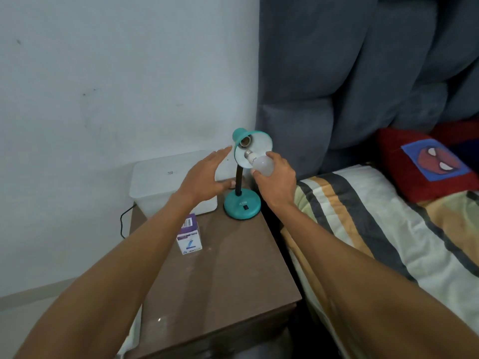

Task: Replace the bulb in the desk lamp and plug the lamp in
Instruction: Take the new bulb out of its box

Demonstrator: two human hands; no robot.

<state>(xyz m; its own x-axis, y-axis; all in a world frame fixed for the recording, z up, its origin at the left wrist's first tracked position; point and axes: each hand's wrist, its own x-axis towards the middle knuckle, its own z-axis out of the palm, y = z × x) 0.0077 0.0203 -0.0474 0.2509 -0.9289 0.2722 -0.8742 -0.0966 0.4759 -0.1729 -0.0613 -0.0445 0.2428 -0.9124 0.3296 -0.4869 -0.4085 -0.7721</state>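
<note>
A teal desk lamp (242, 206) stands at the back right of the brown nightstand (220, 281). Its shade (256, 142) tilts toward me and the socket (244, 141) inside shows bare. My right hand (276, 181) grips a white bulb (261, 164) just below the socket, metal screw base pointing up into the shade. My left hand (204, 177) hovers left of the shade with fingers straight, holding nothing. A purple and white bulb box (189, 234) stands on the nightstand under my left forearm.
A white plastic bin (155, 182) sits at the back left of the nightstand. A black cord (124, 218) hangs beside it along the white wall. A bed with a striped blanket (375, 229) and a red pillow (427, 164) lies right, against a grey headboard (350, 73).
</note>
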